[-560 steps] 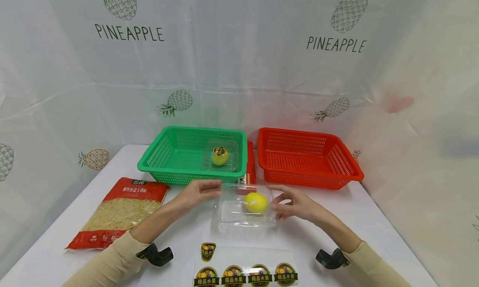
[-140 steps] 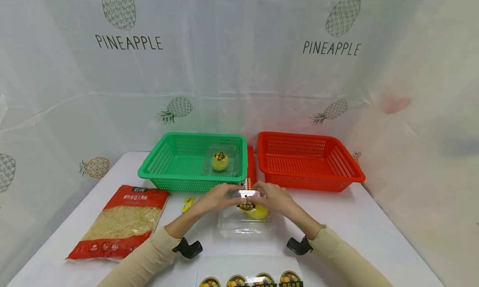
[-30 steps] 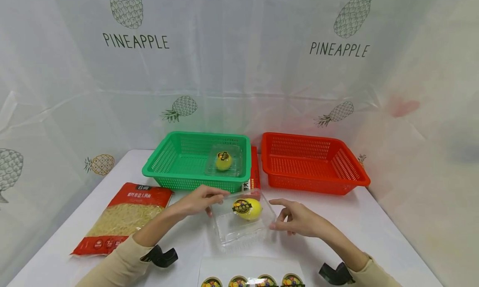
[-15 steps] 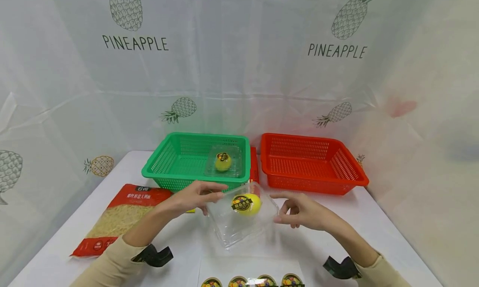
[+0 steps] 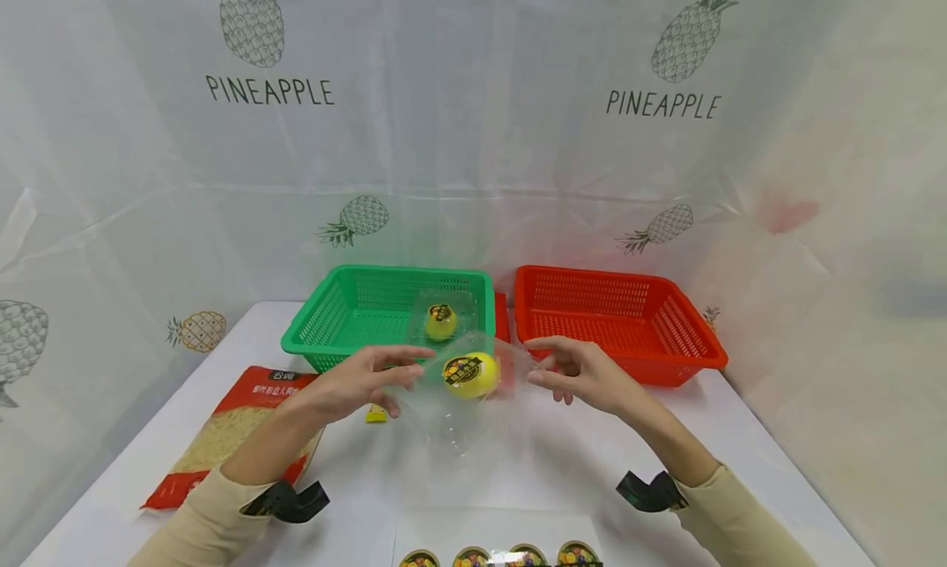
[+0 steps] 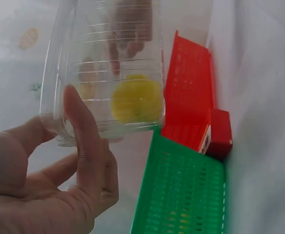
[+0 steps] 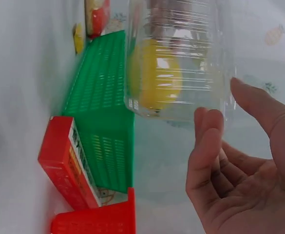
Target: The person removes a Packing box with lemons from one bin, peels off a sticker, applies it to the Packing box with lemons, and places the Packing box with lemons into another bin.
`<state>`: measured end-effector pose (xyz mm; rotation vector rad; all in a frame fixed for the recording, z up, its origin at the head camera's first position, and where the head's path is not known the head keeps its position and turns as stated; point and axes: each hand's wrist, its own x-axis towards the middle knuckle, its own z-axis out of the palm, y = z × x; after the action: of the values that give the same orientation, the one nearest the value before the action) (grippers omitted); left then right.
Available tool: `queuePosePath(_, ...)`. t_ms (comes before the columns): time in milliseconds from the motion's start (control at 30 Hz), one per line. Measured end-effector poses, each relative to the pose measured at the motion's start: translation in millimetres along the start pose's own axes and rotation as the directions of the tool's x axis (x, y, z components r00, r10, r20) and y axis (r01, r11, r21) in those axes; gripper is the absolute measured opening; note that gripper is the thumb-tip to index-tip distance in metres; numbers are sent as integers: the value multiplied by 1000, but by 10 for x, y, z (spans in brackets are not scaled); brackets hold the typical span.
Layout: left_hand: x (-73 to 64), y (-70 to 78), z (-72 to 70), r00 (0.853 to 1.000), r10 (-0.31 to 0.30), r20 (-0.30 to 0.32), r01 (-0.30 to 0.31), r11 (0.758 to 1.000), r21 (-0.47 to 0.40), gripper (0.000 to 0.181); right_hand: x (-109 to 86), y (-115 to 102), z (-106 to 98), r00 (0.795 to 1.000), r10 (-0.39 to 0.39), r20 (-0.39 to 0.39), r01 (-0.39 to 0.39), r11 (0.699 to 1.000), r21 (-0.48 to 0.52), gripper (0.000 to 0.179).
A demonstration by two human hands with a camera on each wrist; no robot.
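Note:
In the head view a clear plastic clamshell box [image 5: 455, 440] hangs tilted above the table, blurred by motion. A lemon [image 5: 487, 380] lies inside it, and a black and gold round sticker [image 5: 462, 371] is on the lid over the fruit. My left hand [image 5: 358, 386] pinches the box's left corner between thumb and fingers. My right hand [image 5: 592, 375] pinches the opposite edge. In the left wrist view the ribbed side of the box [image 6: 96, 53] shows beyond the left fingers. The right wrist view shows the right thumb and fingers at the box's corner.
A green basket [image 5: 318, 355] at the back holds another boxed lemon [image 5: 441, 323]. Beside it stand a red box [image 5: 501, 319] and a red basket [image 5: 602, 345]. A pasta bag [image 5: 237, 440] lies left, near a small yellow packet [image 5: 376, 414]. A sticker sheet [image 5: 488, 524] lies in front.
Since 18.7 seconds ago, the loose sticker has left the sheet and a sticker is on the lid. Over the last second both hands have raised and tilted the box, shifting it slightly left toward the green basket.

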<state>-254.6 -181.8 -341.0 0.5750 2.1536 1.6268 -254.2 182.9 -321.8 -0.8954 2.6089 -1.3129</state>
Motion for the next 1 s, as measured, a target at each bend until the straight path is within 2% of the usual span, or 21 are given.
queuePosePath(133,-36,32,-73,999,-10,-50,8,999,-43,50,123,-61,11,999,-7,-52,8,1000,23,46)
queuePosePath(300,-113,78,-162,995,3,-98,-13,994,-107,49,249,-173,49,994,-37,-101,42,998,42,43)
queuePosePath(467,-167,101,-183,985,2,-172,-33,984,-176,52,418,-235,145,988,-34,-149,46,996,74,53)
queuePosePath(600,-168,97,-205,967,-12,-256,-44,976,-211,56,558,-292,223,984,-23,-177,43,993,110,63)
queuePosePath(700,-166,87,-246,949,-14,-314,-62,971,-231,58,646,-323,277,983,-18,-181,39,993,109,64)
queuePosePath(1000,-177,50,-375,919,3,-394,-111,961,-252,62,791,-403,495,993,-59,-106,70,992,101,61)
